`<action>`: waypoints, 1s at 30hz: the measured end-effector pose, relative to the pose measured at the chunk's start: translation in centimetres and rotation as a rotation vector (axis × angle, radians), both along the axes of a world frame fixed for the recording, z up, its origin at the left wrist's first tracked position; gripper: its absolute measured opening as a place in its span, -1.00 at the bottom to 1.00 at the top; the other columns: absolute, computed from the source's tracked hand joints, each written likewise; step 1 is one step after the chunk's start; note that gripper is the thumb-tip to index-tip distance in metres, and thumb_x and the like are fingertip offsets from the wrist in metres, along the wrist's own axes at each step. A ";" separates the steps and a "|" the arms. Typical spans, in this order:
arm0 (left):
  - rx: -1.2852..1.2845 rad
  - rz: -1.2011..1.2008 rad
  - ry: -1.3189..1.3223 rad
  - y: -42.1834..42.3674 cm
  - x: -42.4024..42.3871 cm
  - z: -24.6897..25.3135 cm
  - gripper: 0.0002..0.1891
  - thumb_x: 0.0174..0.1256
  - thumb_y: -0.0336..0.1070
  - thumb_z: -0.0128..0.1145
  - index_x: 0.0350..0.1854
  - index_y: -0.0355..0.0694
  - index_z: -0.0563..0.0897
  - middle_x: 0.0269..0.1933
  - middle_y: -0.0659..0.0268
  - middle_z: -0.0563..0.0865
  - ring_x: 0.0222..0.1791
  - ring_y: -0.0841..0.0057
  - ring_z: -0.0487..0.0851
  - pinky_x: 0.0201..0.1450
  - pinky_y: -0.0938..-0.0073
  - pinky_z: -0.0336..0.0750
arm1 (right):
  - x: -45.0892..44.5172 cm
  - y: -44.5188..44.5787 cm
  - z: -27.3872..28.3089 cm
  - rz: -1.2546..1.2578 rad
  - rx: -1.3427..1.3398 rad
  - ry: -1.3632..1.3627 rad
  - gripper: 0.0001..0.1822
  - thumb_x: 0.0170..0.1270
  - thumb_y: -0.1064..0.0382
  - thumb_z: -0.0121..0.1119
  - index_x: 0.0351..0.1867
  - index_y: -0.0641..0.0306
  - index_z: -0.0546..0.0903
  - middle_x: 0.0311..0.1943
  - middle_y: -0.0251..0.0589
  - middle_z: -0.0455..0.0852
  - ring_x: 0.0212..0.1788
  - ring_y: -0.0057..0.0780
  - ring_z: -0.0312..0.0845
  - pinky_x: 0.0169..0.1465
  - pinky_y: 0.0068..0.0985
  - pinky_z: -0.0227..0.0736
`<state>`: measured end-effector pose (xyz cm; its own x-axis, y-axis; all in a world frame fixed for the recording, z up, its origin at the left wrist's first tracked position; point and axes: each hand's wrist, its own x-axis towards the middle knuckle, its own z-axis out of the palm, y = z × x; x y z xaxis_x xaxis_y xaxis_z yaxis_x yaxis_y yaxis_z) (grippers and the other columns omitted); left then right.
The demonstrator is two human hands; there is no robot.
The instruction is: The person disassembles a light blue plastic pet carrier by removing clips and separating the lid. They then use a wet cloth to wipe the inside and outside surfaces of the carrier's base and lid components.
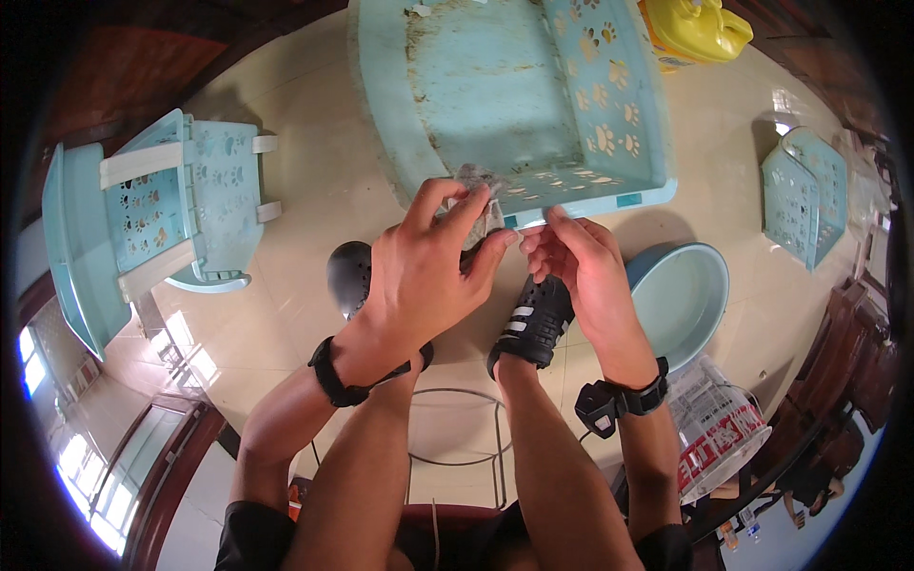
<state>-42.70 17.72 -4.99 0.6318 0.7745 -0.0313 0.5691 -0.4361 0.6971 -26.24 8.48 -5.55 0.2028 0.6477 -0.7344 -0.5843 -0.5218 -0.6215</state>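
A light blue plastic basket (493, 86) with paw-print cut-outs lies in front of me, its inner face streaked with brown dirt. My left hand (443, 250) pinches a grey, dirty cloth (477, 207) at the basket's near left corner. The thumb and fingertips of my right hand (582, 260) hold the near rim, just right of the cloth. Both wrists wear black bands.
At the left stands a light blue shelf frame (150, 214) with baskets. To the right are a blue basin (682, 307), a smaller blue basket (807, 193) and a plastic bucket (721, 428). A yellow jug (703, 28) stands behind. A person (814, 485) is at the lower right.
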 end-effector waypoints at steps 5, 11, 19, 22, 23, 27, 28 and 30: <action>0.078 -0.077 -0.079 0.5 -0.4 -1.5 -0.70 0.23 -0.24 0.43 -0.04 -0.21 0.73 -0.18 0.30 0.67 -0.42 0.32 0.70 -0.43 0.37 0.57 | -0.1 0.3 0.1 -0.014 0.004 -0.023 -0.56 0.56 -0.04 0.07 -0.29 0.33 0.69 -0.43 -0.28 0.70 -0.42 -0.56 0.56 -0.27 -0.56 0.44; 0.001 -0.051 -0.181 0.8 -0.2 -1.6 -0.82 0.28 -0.30 0.37 -0.13 -0.21 0.76 -0.34 0.32 0.64 -0.51 0.33 0.65 -0.50 0.38 0.50 | -0.4 0.5 -0.2 -0.032 -0.020 -0.087 -0.55 0.52 -0.05 0.17 -0.32 0.34 0.70 -0.48 -0.30 0.70 -0.48 -0.60 0.53 -0.32 -0.60 0.43; -0.025 0.110 -0.159 0.3 0.4 -1.5 -0.91 0.39 -0.40 0.23 -0.24 -0.29 0.73 -0.44 0.20 0.59 -0.53 0.40 0.53 -0.46 0.45 0.41 | -0.6 0.5 -0.2 -0.010 -0.007 -0.138 -0.56 0.51 -0.03 0.19 -0.33 0.37 0.72 -0.49 -0.29 0.70 -0.48 -0.61 0.52 -0.33 -0.61 0.43; -0.093 0.174 -0.109 1.1 0.3 -1.9 -0.84 0.47 -0.35 0.18 -0.29 -0.31 0.69 -0.47 0.23 0.54 -0.56 0.50 0.42 -0.48 0.50 0.33 | -0.8 0.7 -0.1 -0.005 -0.007 -0.152 -0.56 0.50 -0.03 0.20 -0.33 0.38 0.72 -0.49 -0.28 0.70 -0.48 -0.61 0.52 -0.32 -0.61 0.43; -0.134 0.189 -0.099 1.4 0.2 -2.0 -0.82 0.49 -0.33 0.17 -0.29 -0.32 0.68 -0.48 0.27 0.54 -0.56 0.56 0.39 -0.48 0.52 0.31 | -1.0 0.8 0.1 -0.008 -0.007 -0.155 -0.55 0.50 -0.03 0.20 -0.33 0.39 0.72 -0.50 -0.27 0.70 -0.48 -0.61 0.52 -0.32 -0.61 0.43; -0.414 0.290 -0.290 1.9 -0.8 -1.3 -0.79 0.53 -0.29 0.14 -0.19 -0.35 0.71 -0.45 0.41 0.59 -0.48 0.75 0.34 -0.45 0.61 0.28 | -0.8 0.8 -0.2 -0.012 -0.013 -0.147 -0.54 0.49 -0.04 0.21 -0.33 0.41 0.72 -0.50 -0.26 0.70 -0.48 -0.60 0.51 -0.31 -0.62 0.43; -0.485 0.300 -0.329 2.3 -1.1 -0.7 -0.82 0.50 -0.32 0.16 -0.18 -0.35 0.71 -0.40 0.37 0.65 -0.48 0.73 0.39 -0.45 0.61 0.31 | -0.7 0.7 -0.2 -0.011 -0.015 -0.150 -0.54 0.49 -0.04 0.21 -0.33 0.41 0.72 -0.50 -0.26 0.70 -0.48 -0.60 0.51 -0.31 -0.61 0.43; -0.623 0.323 -0.408 2.9 -1.6 0.4 -0.87 0.45 -0.37 0.21 -0.16 -0.35 0.72 -0.28 0.29 0.76 -0.49 0.71 0.48 -0.45 0.60 0.37 | -0.6 0.7 -0.2 -0.004 -0.015 -0.154 -0.53 0.49 -0.04 0.21 -0.34 0.41 0.72 -0.49 -0.27 0.71 -0.48 -0.60 0.51 -0.31 -0.61 0.43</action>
<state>-44.30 20.64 -4.61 0.4349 0.8370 -0.3322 0.2495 0.2425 0.9375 -26.81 9.17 -5.75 0.3168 0.6359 -0.7038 -0.4847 -0.5293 -0.6964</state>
